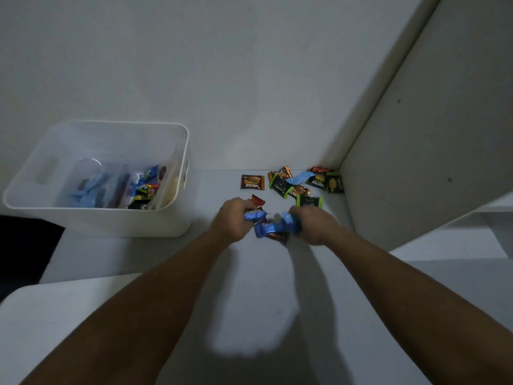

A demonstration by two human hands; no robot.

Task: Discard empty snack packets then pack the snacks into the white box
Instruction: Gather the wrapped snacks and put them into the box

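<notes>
- Both hands are seen over the counter (258, 287), gathering a bunch of blue-wrapped snacks (270, 227) between them.
- The left hand (231, 219) is curled round the blue packets at its side of the bunch; the right hand (312, 225) is curled round the other end.
- The white box (111, 220) stands at the left on the counter, close beside the left hand, and already holds several packets.
- A scatter of loose packets (299, 184), brown, green and blue, lies beyond the hands, near the corner of the wall; one brown packet (252, 182) lies apart at the left of it.
- The packets are judged light, soft and crinkly, with slippery foil; a loose bunch is likely to shed pieces.
- A hold across the packet bodies, not the sealed ends, is judged safest.
- Whether any packet is empty cannot be told.
</notes>
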